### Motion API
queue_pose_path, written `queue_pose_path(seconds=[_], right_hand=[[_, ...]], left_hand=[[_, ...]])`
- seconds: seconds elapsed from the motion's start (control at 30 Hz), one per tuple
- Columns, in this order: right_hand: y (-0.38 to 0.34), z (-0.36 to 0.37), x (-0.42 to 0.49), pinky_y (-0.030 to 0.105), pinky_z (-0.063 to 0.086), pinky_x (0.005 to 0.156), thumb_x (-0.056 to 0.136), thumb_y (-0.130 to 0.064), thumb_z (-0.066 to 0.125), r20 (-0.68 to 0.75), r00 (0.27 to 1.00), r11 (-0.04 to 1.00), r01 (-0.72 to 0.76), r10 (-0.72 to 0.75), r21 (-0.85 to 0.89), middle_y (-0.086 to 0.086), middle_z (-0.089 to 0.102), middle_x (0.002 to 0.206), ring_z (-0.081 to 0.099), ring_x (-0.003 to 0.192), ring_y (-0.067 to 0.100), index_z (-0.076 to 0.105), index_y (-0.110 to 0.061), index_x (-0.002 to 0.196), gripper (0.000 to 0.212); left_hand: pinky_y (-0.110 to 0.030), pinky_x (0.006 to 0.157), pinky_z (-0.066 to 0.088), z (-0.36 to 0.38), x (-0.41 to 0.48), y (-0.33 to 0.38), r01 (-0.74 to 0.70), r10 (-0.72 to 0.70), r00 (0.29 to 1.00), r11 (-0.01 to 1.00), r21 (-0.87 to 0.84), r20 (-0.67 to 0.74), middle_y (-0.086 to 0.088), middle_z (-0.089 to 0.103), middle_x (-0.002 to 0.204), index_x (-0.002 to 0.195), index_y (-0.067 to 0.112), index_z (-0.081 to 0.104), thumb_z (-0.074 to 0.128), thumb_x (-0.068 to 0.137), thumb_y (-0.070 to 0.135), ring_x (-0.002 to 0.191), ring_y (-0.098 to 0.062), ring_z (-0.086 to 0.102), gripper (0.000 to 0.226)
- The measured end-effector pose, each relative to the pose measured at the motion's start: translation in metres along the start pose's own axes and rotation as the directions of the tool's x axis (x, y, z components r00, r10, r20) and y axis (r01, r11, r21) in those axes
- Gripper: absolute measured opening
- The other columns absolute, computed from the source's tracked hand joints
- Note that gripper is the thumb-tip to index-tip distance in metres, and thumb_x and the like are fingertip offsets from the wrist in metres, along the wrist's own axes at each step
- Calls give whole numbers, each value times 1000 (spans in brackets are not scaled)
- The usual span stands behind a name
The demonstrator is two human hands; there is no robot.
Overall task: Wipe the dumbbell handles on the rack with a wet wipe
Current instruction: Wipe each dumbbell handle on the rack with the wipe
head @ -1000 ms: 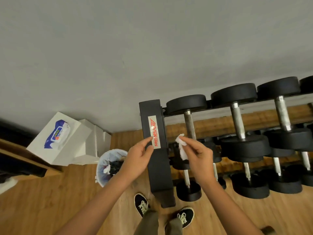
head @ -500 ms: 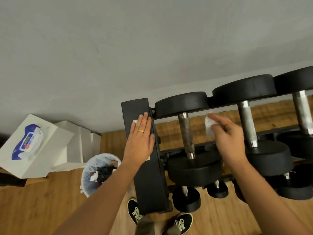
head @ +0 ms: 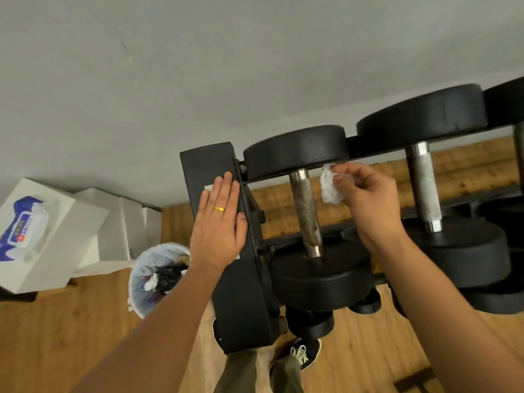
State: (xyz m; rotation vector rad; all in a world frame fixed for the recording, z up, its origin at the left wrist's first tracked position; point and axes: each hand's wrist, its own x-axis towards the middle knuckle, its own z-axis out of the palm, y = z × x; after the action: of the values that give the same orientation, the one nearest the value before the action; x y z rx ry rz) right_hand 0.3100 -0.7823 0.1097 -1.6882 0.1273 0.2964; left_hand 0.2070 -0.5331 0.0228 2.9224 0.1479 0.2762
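Head view, with right hand (head: 371, 199) pinching crumpled wet wipe (head: 330, 188) just beside first dumbbell handle (head: 305, 211), and left hand (head: 218, 225) spread flat on rack (head: 241, 307) end: may drop from so small a pinch, or snag and tear on rough bumpy metal.

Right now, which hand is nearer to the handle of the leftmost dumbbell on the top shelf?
Right. The right hand pinches the wet wipe just right of the handle, not touching it. The left hand rests flat on the rack's end post, farther on the handle's left.
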Motion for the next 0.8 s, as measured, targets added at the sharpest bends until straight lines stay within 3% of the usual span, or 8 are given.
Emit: queue_pose_path(seconds=[0.23, 0.37, 0.63, 0.8], right_hand=[[8, 18, 7, 28, 57, 79, 94, -2, 63, 10, 989, 969, -146, 147, 200, 4, 74, 105, 72, 100, 18, 73, -17, 100, 19], [9, 22, 4, 26, 55, 81, 94, -1, 62, 58, 983, 947, -186, 177, 262, 5, 75, 109, 71, 103, 18, 74, -12, 106, 20], [0, 14, -1, 48, 48, 106, 89, -21, 70, 191, 969, 962, -194, 157, 195, 7, 73, 113, 65, 115, 27, 73, -12, 113, 25], [-1, 20, 2, 43, 54, 99, 89, -13, 71, 93, 994, 997, -64, 60, 42, -6, 76, 99, 69, 103, 13, 75, -26, 96, 15]], left_hand=[[-39, 130, 4, 1, 0, 1, 6, -6, 1000, 1000, 24, -3, -8, 18, 170, 159, 7, 31, 34, 102, 28, 158, -19, 8, 61], [-37, 130, 1, 1, 0, 0, 3, -2, 1000, 999, 39, -8, -8, 17, 170, 160, 7, 30, 35, 103, 28, 158, -19, 7, 61], [-36, 130, 0, 1, 1, 0, -2, 2, 1000, 999, 44, -17, -9, 20, 169, 159, 6, 30, 33, 103, 28, 158, -20, 9, 61], [-38, 130, 3, 0, 1, 1, 2, -2, 1000, 1000, 31, -8, -10, 21, 169, 159, 6, 32, 32, 102, 29, 158, -22, 11, 60]])
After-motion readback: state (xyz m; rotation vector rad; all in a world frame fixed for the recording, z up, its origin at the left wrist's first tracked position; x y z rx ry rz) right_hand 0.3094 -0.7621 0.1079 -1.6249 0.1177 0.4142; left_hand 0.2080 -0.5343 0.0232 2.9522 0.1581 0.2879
